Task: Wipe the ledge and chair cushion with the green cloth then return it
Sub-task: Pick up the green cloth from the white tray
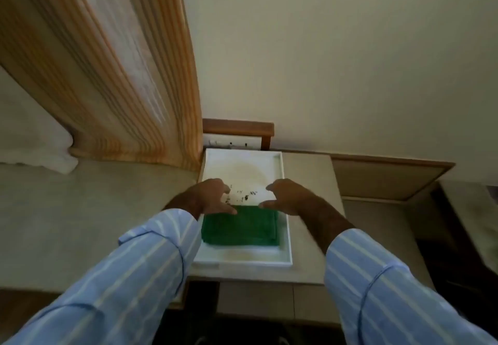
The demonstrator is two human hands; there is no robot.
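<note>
A folded green cloth (241, 226) lies flat in the near half of a white tray (285, 210) that sits on the beige ledge (312, 183). My left hand (208, 196) hovers over the cloth's far left corner, fingers spread, thumb tip touching the cloth's far edge. My right hand (288, 196) hovers over the far right corner, fingers apart, holding nothing. Dark crumbs (244, 195) are scattered on the tray floor between my hands, just beyond the cloth. The chair cushion is not clearly in view.
A striped orange curtain (129, 75) hangs to the left, its hem resting on the ledge beside the tray. A wall socket plate (231, 143) with a wooden frame sits behind the tray. A white cloth (35, 145) lies at far left. Dark furniture (463, 237) stands at right.
</note>
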